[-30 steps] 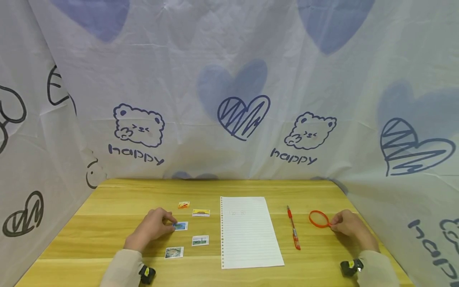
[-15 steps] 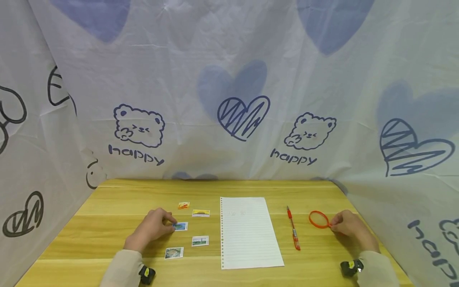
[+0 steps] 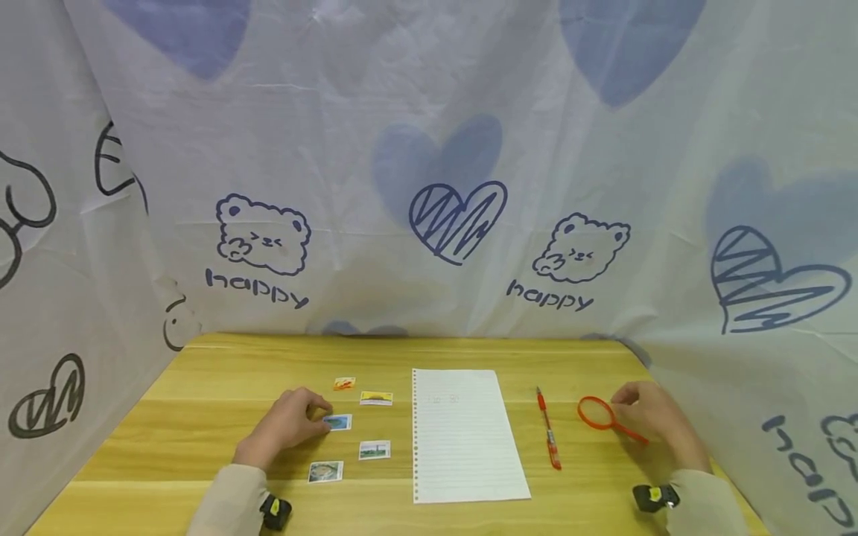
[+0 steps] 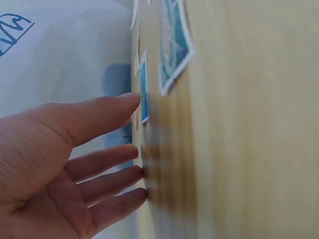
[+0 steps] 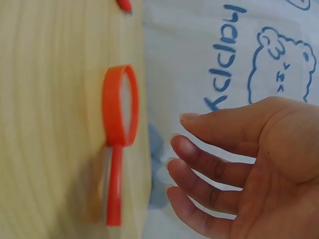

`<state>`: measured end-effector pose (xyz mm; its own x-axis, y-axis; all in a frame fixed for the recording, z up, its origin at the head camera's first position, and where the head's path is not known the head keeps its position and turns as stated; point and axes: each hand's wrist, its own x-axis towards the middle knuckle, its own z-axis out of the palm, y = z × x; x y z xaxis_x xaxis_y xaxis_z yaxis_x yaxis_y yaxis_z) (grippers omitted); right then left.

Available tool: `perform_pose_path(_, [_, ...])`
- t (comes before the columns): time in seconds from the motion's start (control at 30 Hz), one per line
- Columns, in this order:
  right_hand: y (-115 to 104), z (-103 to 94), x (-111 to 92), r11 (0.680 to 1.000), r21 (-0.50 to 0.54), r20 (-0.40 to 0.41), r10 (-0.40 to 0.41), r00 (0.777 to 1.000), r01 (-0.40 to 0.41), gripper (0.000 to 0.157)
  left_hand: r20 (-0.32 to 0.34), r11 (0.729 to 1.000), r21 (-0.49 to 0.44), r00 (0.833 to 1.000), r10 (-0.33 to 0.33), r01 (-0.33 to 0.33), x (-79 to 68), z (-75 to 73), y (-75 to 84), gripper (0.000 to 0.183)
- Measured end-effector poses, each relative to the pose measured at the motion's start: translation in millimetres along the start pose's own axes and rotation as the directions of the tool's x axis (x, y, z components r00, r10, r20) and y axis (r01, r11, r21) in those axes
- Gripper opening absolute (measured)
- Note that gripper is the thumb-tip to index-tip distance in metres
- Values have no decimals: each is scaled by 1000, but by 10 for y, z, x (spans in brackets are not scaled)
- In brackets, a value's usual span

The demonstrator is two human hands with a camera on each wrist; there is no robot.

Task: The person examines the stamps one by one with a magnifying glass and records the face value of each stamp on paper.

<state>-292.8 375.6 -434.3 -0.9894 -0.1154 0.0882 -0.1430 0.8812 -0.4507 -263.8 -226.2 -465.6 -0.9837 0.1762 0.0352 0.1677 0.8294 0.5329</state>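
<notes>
On the right of the table lies a red magnifying glass [image 3: 596,413], its round rim and straight handle in full view in the right wrist view. My right hand [image 3: 649,409] is raised just beyond the handle, fingers loosely bent and holding nothing. A gap shows between the fingertips [image 5: 185,147] and the magnifying glass. Over on the left, my left hand [image 3: 288,423] has its thumb and fingertips right at the left edge of a blue stamp [image 3: 339,422]. In the left wrist view the thumb [image 4: 117,107] overlaps that stamp, and the other fingers are spread and relaxed.
Around the blue stamp lie a red-and-yellow stamp [image 3: 345,383], a yellow stamp [image 3: 377,398], a green stamp [image 3: 375,450] and a grey-green stamp [image 3: 325,471]. A lined sheet of paper [image 3: 469,447] with faint writing occupies the middle. Beside it lies a red pen [image 3: 548,428].
My right hand has let go of the magnifying glass's handle and lifted up and away, leaving the glass on the table. The left hand has stayed by the blue stamp.
</notes>
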Motion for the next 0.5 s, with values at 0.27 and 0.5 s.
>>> perform_pose_path(0.27, [-169, 14, 16, 1000, 11, -12, -25, 1000, 26, 8, -9, 998, 3, 998, 66, -66, -15, -11, 243, 47])
perform_pose_path(0.5, [-289, 126, 70, 997, 55, 4, -51, 999, 51, 6, 18, 985, 12, 985, 170, -170, -17, 165, 611, 42])
